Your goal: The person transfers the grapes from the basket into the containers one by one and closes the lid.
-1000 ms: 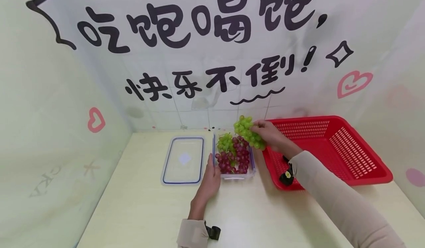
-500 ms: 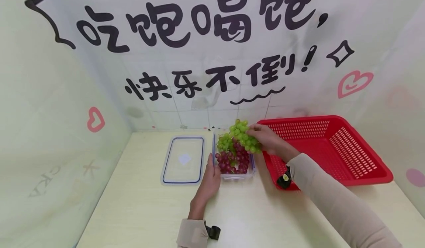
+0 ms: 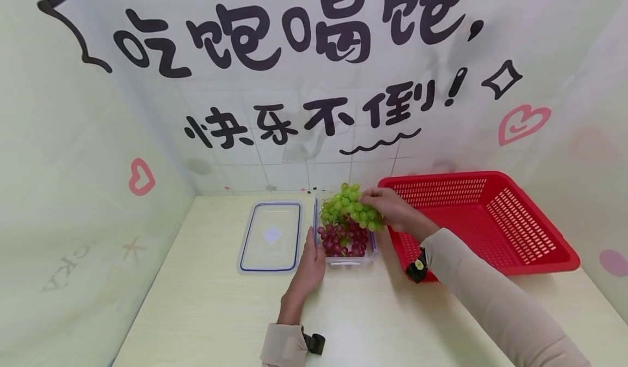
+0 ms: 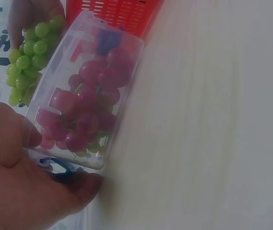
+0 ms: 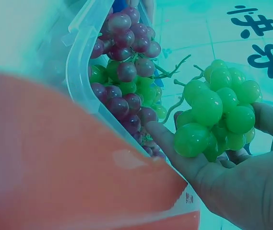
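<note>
My right hand (image 3: 392,206) holds a bunch of green grapes (image 3: 357,206) over a clear plastic container (image 3: 343,260). In the right wrist view the green bunch (image 5: 213,108) sits among the fingers, its bare stem pointing toward the container. Inside lie bunches of red grapes (image 3: 336,239), with more green grapes (image 5: 141,86) among them. My left hand (image 3: 310,263) grips the container's left side; in the left wrist view its thumb and a finger (image 4: 89,188) lie on either side of the blue-edged latch (image 4: 62,167).
Left of the container, a clear lid with a blue seal (image 3: 271,237) lies flat on the pale table (image 3: 206,312). A red perforated basket (image 3: 471,230) stands close on the right, under the right forearm. A printed wall sheet (image 3: 275,160) rises behind the table.
My right hand has carried the green bunch left and slightly down, from the container's right edge to over the grapes inside. The left hand has stayed at the container's side.
</note>
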`<action>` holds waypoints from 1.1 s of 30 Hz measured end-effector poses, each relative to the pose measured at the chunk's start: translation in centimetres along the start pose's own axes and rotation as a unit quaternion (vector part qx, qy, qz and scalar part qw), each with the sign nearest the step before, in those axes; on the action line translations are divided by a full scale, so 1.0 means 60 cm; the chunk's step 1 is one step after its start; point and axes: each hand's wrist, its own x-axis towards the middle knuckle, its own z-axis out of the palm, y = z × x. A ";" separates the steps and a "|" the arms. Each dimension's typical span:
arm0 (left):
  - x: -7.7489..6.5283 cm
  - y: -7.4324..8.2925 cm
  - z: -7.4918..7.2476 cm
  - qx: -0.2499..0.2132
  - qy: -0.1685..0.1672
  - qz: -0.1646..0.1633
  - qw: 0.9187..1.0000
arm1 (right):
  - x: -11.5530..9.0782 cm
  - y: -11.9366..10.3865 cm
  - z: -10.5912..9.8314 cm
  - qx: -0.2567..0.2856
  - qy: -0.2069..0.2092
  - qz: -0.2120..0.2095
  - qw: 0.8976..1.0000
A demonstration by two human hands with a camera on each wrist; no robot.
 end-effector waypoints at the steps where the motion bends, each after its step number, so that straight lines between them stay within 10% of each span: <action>1: 0.000 0.000 0.000 0.001 0.001 0.001 1.000 | 0.000 0.000 0.001 -0.003 -0.001 0.000 1.000; 33: 0.003 -0.001 -0.002 0.004 -0.001 0.003 1.000 | 0.011 0.012 0.038 -0.040 0.006 0.038 0.998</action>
